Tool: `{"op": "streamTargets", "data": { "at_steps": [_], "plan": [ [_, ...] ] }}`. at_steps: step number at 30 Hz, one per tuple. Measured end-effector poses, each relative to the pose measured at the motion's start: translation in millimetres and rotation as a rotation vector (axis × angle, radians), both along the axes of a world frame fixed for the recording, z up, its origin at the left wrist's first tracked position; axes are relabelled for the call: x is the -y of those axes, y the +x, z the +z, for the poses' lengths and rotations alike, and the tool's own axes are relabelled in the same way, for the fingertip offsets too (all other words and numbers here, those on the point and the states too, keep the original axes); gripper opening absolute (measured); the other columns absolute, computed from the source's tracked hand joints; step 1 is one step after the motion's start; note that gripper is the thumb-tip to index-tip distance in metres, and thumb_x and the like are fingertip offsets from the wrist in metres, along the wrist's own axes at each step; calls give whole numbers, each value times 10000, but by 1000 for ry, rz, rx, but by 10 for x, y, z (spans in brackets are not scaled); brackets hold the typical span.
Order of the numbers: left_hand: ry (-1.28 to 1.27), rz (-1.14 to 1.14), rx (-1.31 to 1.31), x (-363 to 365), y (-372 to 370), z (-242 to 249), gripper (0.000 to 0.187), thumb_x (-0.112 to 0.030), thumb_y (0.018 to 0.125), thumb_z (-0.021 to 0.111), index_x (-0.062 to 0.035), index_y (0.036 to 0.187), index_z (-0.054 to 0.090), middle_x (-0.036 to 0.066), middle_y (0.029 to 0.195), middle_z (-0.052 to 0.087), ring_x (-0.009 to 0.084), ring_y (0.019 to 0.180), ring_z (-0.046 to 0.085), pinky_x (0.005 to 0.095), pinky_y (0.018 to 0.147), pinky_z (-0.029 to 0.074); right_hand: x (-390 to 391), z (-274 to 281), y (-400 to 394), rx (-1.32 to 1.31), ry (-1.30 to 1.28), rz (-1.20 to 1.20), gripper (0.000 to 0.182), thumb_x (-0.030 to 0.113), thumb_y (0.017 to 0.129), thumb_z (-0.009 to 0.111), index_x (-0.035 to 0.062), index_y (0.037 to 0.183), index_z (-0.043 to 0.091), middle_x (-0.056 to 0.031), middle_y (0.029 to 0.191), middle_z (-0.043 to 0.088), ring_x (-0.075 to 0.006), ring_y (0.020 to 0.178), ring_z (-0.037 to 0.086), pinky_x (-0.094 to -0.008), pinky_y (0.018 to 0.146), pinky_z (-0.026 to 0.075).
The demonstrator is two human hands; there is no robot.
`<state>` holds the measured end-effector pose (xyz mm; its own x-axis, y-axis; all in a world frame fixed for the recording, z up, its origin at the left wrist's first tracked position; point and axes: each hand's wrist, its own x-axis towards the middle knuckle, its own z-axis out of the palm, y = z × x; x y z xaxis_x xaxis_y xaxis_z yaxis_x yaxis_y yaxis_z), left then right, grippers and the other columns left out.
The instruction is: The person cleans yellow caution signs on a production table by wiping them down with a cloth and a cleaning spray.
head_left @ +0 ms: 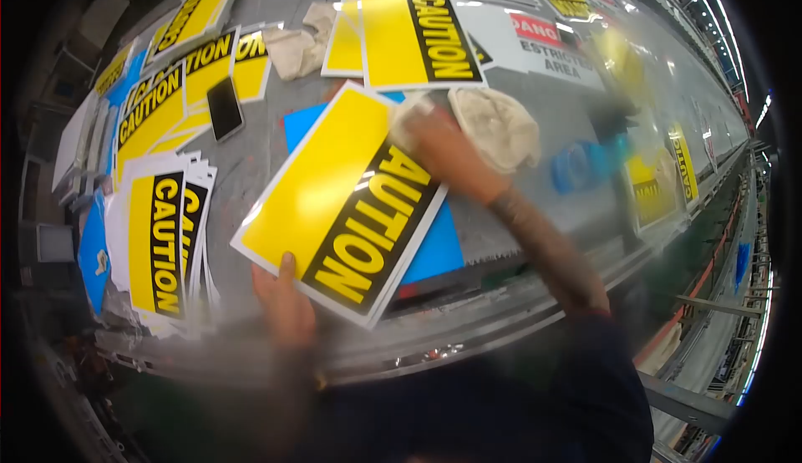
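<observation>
A yellow caution sign (334,179) with a black lettered band lies tilted in front of me, with at least one more sheet edge showing beneath it. My left hand (286,296) grips its near left edge, thumb on top and fingers under the rim. On the sign's far right part, my right hand (447,150) presses a bunched pale cloth (408,120); its fingers are slightly blurred. A blue sheet (439,250) sticks out from under the sign. Just beyond my right hand rests a second crumpled cream cloth (497,129).
Stacked caution signs (159,241) stand at the left, near a black phone (225,108). More caution signs (401,41) and a red-and-white danger sign (551,45) lie farther back. A blurred blue bottle-like object (576,166) is on the right. The table's metal edge (501,321) runs close to me.
</observation>
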<state>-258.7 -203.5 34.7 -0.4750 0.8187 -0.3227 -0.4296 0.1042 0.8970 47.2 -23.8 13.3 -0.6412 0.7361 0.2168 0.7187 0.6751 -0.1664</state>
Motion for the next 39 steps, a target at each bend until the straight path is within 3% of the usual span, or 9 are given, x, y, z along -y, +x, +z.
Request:
{"op": "streamTargets", "data": {
  "at_steps": [7,11,13,19,25,27,33,37,39],
  "plan": [
    [-6,-35,-11,-9,-14,-31,600,104,1043,579,5,1607,399,171,1554,557,284,1430,554,425,1228,406,-213,-423,-93,-520,-124,5,443,6,1026,571,47,1466,588,-168,1522,618,-317,1467,566,-452,1273,397],
    [3,-15,18,2,-47,-54,602,110,1034,578,-1,1600,406,177,1559,553,294,1446,544,432,1240,397,-817,312,746,-183,22,-356,412,66,1029,600,22,1438,602,-233,1265,720,-428,1066,714,-501,896,568],
    [46,-62,80,-19,-82,-132,603,119,1030,564,3,1598,401,182,1565,547,306,1439,556,446,1238,413,-198,838,347,-346,-16,-455,386,11,931,621,22,1308,706,-220,1255,745,-413,1182,699,-513,990,558],
    [81,24,142,11,-65,-260,579,101,1032,590,-35,1572,434,148,1520,591,281,1385,591,415,1190,459,534,79,-452,-169,72,193,544,-31,908,635,58,1445,618,-200,1458,640,-422,1390,577,-512,1166,453],
    [329,159,-13,212,-698,455,553,71,1033,632,3,1556,466,129,1483,634,233,1360,615,384,1175,474,-463,-190,1024,-321,-13,-612,351,167,1086,613,-51,1352,685,-244,1272,753,-413,1169,720,-436,1010,544],
    [359,224,-150,287,-1341,760,565,59,1048,612,6,1586,444,131,1491,631,240,1356,619,388,1167,487,-318,-468,1255,-401,75,-477,365,164,1089,617,-45,1381,679,-231,1305,753,-368,1215,717,-407,1037,533],
    [222,317,-294,257,-3444,269,586,98,1067,554,-29,1619,404,184,1547,583,271,1389,599,428,1169,479,114,97,874,-481,-79,-413,383,162,1090,640,-44,1411,674,-222,1379,730,-304,1278,695,-381,1092,510],
    [-778,233,-1215,292,-4152,-413,795,-260,980,806,-80,1642,405,186,1484,557,438,1395,512,549,1158,446,95,146,887,-575,-129,-416,388,162,1094,648,-42,1424,664,-217,1370,732,-280,1274,691,-375,1100,501],
    [-815,416,-1349,378,-4026,-622,955,-430,885,882,-122,1658,414,196,1517,464,456,1432,410,598,1181,389,151,248,927,-562,-141,-448,392,162,1095,650,-41,1431,660,-216,1365,733,-271,1278,687,-371,1105,498]
  ]
}}
